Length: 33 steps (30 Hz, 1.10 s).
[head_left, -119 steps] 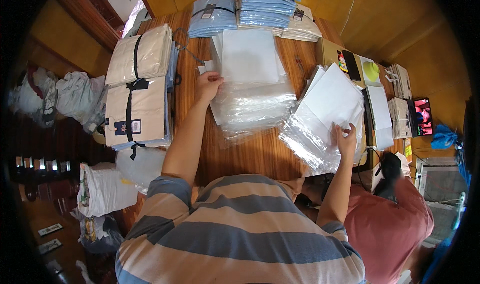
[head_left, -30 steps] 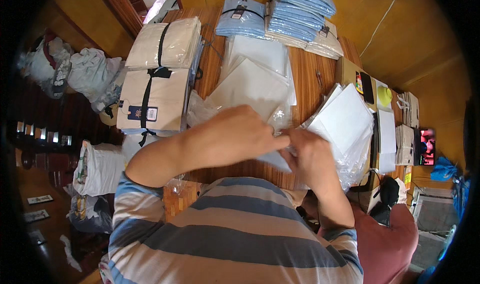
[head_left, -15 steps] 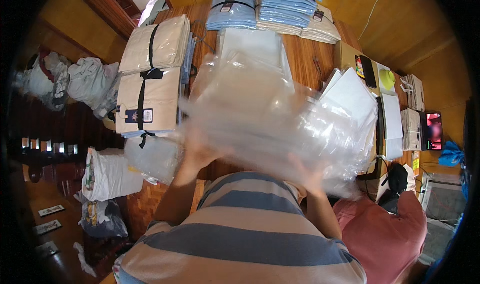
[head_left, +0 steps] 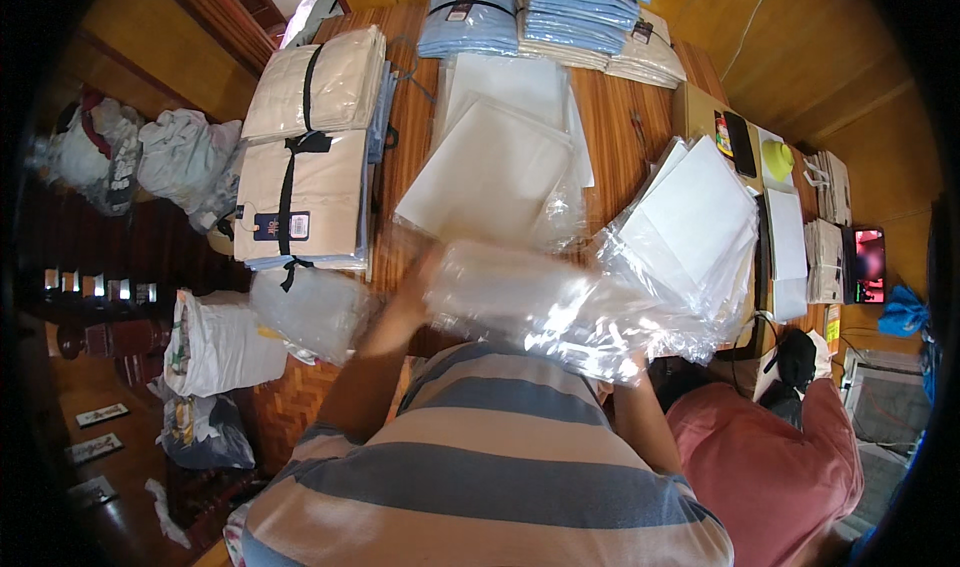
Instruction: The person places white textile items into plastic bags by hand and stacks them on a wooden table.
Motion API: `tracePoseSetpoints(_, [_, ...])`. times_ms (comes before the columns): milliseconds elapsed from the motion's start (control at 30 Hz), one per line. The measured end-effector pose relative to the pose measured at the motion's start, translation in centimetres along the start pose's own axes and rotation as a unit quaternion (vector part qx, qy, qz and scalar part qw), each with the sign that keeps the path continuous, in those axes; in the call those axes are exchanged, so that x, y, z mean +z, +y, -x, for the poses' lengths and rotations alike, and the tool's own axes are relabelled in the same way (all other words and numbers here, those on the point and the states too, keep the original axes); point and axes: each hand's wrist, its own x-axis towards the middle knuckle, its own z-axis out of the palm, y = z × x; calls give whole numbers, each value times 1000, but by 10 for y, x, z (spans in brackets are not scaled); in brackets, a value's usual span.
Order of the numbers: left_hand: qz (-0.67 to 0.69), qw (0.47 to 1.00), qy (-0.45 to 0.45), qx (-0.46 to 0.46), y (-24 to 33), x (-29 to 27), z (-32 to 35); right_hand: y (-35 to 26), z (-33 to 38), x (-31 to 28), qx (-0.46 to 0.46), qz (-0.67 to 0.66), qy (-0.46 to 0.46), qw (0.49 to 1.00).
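Note:
A clear plastic bag (head_left: 530, 312) is stretched across in front of my chest, blurred by motion. My left hand (head_left: 418, 285) grips its left end, just above the table's near edge. My right hand is hidden behind the bag's lower right corner, and only its forearm (head_left: 640, 422) shows, reaching up to the bag. Behind the bag lies a flat white stack in plastic (head_left: 490, 167). To the right is a fanned pile of white sheets in clear bags (head_left: 700, 222).
On the wooden table (head_left: 612, 117), beige bundles tied with black straps (head_left: 300, 157) lie at the left and blue folded garments (head_left: 580, 7) at the back. Small boxes and a lit screen (head_left: 868, 262) stand at the right. Filled bags (head_left: 220, 342) sit on the floor at the left, and something in red cloth (head_left: 770, 467) is at lower right.
Four seconds ago my hands lay apart on the piles. They then met at a bag and lifted it wide open; it is now lower and stretched sideways.

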Motion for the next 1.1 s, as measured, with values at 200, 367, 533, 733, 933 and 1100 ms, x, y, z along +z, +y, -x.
tracePoseSetpoints(200, [-190,941,277,-35,-16,-48,-82,-20,-6,-33,11,76,65,995])
tracePoseSetpoints(367, [-224,938,197,-179,-13,-64,-87,-96,-17,-88,-12,237,54,970])
tracePoseSetpoints(533, [-213,937,237,-141,-14,-51,-72,-223,-72,-86,-103,500,-178,841])
tracePoseSetpoints(733, [125,956,161,-209,-70,-40,-55,-213,-190,91,-224,613,-503,566])
tracePoseSetpoints(933, [542,801,105,-230,-47,-32,-56,22,-225,225,-238,687,-599,335])
tracePoseSetpoints(1100, [556,800,100,-202,-62,-27,-42,23,-228,190,-310,457,-639,536])
